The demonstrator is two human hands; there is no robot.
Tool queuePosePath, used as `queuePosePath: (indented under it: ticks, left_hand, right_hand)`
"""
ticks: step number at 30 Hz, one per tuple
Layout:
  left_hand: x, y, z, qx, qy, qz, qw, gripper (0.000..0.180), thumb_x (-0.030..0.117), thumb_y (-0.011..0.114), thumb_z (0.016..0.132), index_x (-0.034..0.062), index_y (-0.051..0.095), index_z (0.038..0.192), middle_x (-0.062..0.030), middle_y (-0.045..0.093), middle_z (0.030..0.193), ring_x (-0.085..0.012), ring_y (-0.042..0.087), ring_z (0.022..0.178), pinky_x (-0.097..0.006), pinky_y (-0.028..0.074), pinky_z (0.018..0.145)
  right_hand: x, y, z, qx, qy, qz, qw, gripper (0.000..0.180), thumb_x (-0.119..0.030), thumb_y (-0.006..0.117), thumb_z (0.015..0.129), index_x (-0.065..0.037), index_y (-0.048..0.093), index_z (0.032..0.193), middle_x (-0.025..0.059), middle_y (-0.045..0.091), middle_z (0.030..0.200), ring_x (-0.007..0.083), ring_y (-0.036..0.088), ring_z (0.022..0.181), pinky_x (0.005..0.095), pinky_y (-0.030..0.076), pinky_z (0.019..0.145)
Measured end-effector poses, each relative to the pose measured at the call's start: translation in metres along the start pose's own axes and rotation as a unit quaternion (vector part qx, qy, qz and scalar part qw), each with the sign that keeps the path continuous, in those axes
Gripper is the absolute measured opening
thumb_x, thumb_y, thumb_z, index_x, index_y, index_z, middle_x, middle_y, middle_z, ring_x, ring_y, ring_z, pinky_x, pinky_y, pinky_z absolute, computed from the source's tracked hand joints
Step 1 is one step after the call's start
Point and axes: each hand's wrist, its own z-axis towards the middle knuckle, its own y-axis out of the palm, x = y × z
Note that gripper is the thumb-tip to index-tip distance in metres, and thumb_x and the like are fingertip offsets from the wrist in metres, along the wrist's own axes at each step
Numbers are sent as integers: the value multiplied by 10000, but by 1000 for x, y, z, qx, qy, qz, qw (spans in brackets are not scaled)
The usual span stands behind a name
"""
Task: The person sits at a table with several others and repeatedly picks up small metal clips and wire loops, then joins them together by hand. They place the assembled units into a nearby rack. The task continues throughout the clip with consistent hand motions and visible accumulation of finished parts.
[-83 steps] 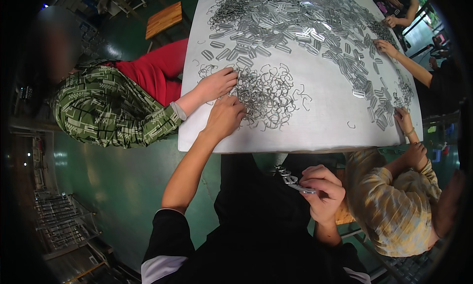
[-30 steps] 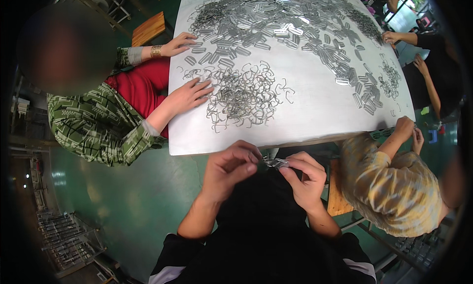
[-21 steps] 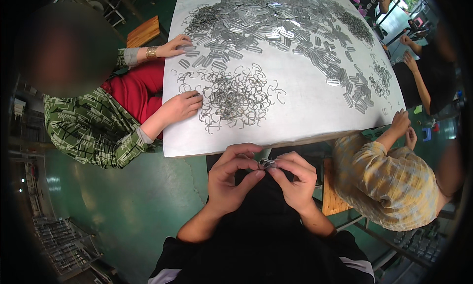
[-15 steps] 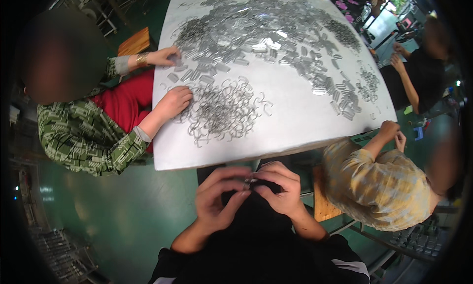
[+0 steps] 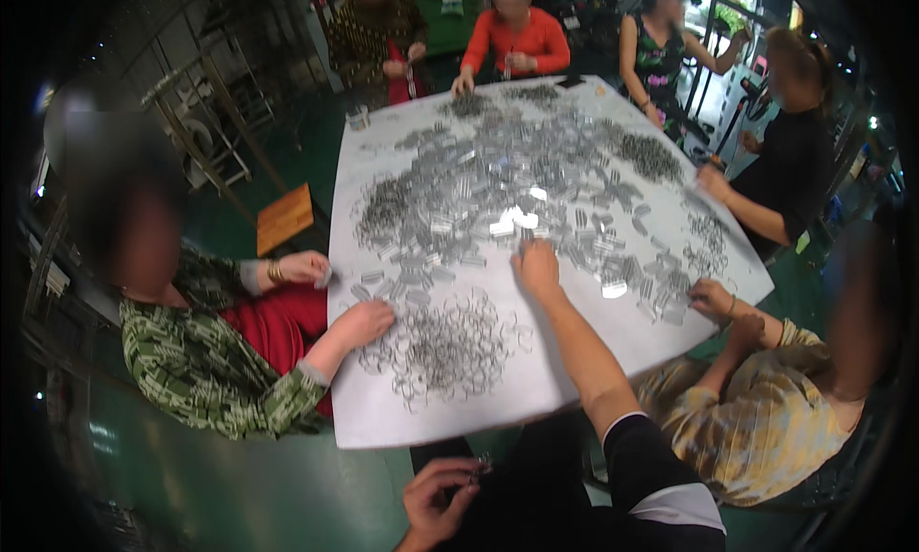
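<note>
My left hand [image 5: 438,497] is low in front of my lap, its thumb and fingers closed round a small shiny metal piece [image 5: 484,465] that sticks out at the fingertips. My right arm stretches over the table, and my right hand [image 5: 538,269] rests at the near edge of a heap of small curved metal plates [image 5: 479,174]. Its fingers are bent together at the plates; whatever is between them is hidden. Left of my right arm lies a loose pile of thin curved wire clips [image 5: 450,346].
The white-topped table [image 5: 517,404] carries further dark clip piles [image 5: 651,157] round the heap. A person in a green patterned jacket [image 5: 215,365] works at the left. One in a yellow-grey top [image 5: 756,408] sits at the right; others stand along the far sides. A wooden stool [image 5: 284,220] stands at the left.
My right hand has left my left hand and reached forward to the plates. My left hand stays low with the small piece. The view has tilted up, showing people at the far side.
</note>
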Motion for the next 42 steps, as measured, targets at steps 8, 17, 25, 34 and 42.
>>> queuePosePath:
  ticks: [8,17,25,34,42]
  left_hand:
    - [8,2,0,-10,-12,-30,999,108,-97,654,861,-39,638,950,-182,650,1074,-269,640,1012,-371,520,891]
    - [-12,2,3,8,-32,-38,999,94,-50,713,848,-26,669,928,-192,706,1033,-257,695,972,-347,539,883]
    - [-25,15,15,12,-30,-44,999,109,-75,672,873,-32,652,971,-170,657,1073,-243,668,1023,-339,529,919]
    - [-34,13,13,8,6,-24,1000,168,-81,685,865,-29,658,1023,-157,655,1092,-211,662,1003,-316,543,887]
    - [-19,16,14,25,31,42,998,190,-54,740,824,-24,693,1006,-146,673,1049,-212,683,935,-298,546,824]
  right_hand:
    - [23,26,0,20,-40,-18,999,215,-140,629,902,18,700,1031,167,662,1011,311,659,958,442,530,849]
    - [-46,-89,-128,-82,294,658,688,217,-131,583,980,65,631,1061,137,661,917,257,712,888,360,599,810]
    - [-122,-166,-248,-89,271,693,662,165,-100,623,984,36,643,1076,92,683,972,175,673,879,318,581,823]
    - [-133,-200,-268,-160,108,537,821,217,44,667,916,49,698,1131,50,655,956,81,594,884,207,467,801]
    - [-132,-205,-271,-102,30,504,857,204,104,736,804,55,734,1002,128,690,1028,200,682,930,294,538,820]
